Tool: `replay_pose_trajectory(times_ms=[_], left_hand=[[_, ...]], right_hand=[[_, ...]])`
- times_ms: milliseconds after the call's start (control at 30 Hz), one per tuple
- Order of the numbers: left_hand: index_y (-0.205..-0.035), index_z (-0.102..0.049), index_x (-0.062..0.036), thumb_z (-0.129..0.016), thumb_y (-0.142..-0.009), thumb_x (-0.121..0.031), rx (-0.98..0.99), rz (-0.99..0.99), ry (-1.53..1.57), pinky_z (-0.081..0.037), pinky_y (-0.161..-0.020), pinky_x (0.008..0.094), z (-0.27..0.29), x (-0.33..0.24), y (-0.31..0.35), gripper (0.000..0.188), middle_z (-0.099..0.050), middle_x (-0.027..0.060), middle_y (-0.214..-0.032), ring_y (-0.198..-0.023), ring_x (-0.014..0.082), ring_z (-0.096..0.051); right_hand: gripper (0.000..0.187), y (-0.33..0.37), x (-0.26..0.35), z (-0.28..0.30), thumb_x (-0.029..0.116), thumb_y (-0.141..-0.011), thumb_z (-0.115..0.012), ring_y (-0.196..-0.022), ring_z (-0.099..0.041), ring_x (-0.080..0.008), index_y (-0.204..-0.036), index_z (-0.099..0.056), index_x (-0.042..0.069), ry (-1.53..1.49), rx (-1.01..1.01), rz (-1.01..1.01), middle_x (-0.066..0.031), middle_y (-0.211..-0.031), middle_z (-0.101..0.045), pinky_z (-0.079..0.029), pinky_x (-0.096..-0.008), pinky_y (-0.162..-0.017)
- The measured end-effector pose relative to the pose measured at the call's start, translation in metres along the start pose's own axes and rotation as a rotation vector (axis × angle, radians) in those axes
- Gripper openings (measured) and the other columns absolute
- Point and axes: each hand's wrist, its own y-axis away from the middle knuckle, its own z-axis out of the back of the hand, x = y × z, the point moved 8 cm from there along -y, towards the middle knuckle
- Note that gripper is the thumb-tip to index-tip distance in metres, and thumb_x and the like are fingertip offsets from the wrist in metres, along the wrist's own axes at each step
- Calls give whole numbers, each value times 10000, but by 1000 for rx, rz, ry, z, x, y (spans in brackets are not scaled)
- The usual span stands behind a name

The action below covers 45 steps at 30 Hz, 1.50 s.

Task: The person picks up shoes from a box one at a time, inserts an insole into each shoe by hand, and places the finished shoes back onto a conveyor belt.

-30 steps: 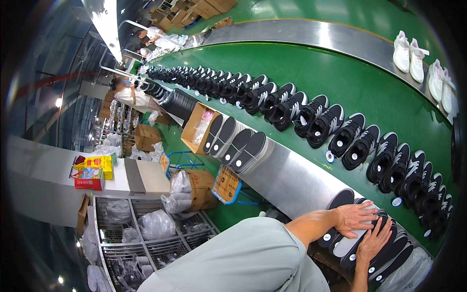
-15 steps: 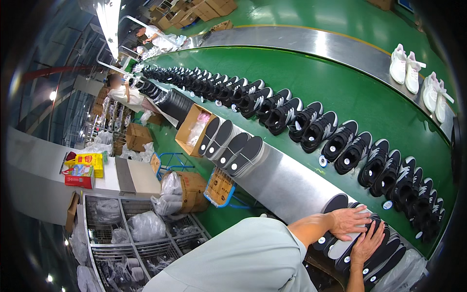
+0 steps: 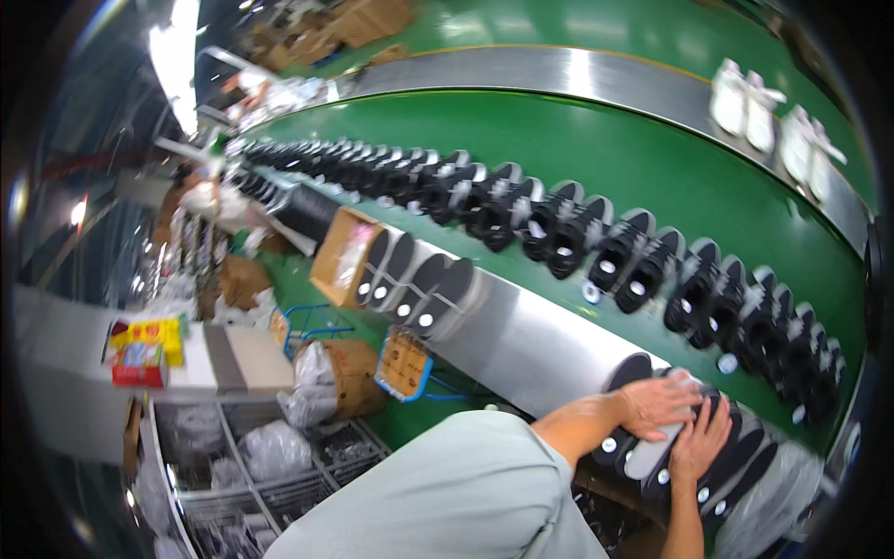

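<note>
Both my hands lie over a row of black insoles (image 3: 751,470) with round white stickers, leaning together at the near right end of the metal ledge. My left hand (image 3: 657,406) rests across their tops with fingers stretched out. Close beside it, my right hand (image 3: 700,442) lies with its fingers extended over the same row. One light grey insole (image 3: 643,460) shows below my left hand. Another black insole (image 3: 628,371) stands just left of that hand. My fingers cover much of the middle of the row.
Banded insole bundles (image 3: 434,296) and an open carton (image 3: 328,268) sit farther along the metal ledge (image 3: 521,345). Black-and-grey sneakers (image 3: 570,233) line the green conveyor. White shoes (image 3: 745,104) stand across it. A wire rack (image 3: 233,438) holds plastic bags. Clear plastic (image 3: 778,512) lies at right.
The whole view has shifted and blurred slightly, with the scene sliding left. Both hands stay on the insoles in nearly the same pose.
</note>
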Motion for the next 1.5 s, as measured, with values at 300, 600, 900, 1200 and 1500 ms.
replay_pose_trajectory(times_ms=[300, 600, 900, 1200, 1500], left_hand=[[-1358, -552, -96, -638, -859, -476, 279, 200, -73, -224, -1178, 598, 31, 28, 23, 633, -415, 165, -1500, -1412, 376, -374], [-1436, -461, -88, -625, -865, -417, 252, 110, -225, -156, -1218, 561, 19, 10, 17, 679, -381, 173, -1539, -1459, 373, -308], [-1466, -452, -125, -555, -920, -460, 219, 66, -301, -147, -1220, 547, 20, 19, 26, 649, -385, 156, -1545, -1460, 351, -309], [-1469, -450, -135, -526, -942, -478, 196, 35, -335, -151, -1222, 528, 15, 15, 20, 633, -383, 146, -1546, -1468, 331, -307], [-1465, -445, -142, -507, -969, -474, 186, 28, -324, -176, -1215, 532, 15, 9, 14, 600, -395, 148, -1542, -1457, 330, -331]], right_hand=[[496, -43, 40, 13, 354, -929, -604, -1416, -394, -329, -1373, -557, 137, -158, 16, -28, -174, -1494, -460, -262, -497, -1188], [471, -16, 32, 19, 292, -899, -619, -1434, -380, -317, -1339, -593, 126, -241, -128, -150, -150, -1518, -442, -252, -488, -1199], [288, 96, 187, 92, -11, -780, -679, -970, -634, -344, -1067, -662, -34, -656, -510, -494, -160, -1067, -652, -542, -430, -830], [143, 195, 244, 14, 98, -890, -609, -916, -641, -319, -1003, -661, 28, -751, -55, -866, -129, -944, -663, -535, -429, -788], [168, 235, 273, 28, 150, -933, -601, -974, -649, -358, -1045, -671, 45, -694, -129, -1184, -155, -1000, -685, -533, -458, -852]])
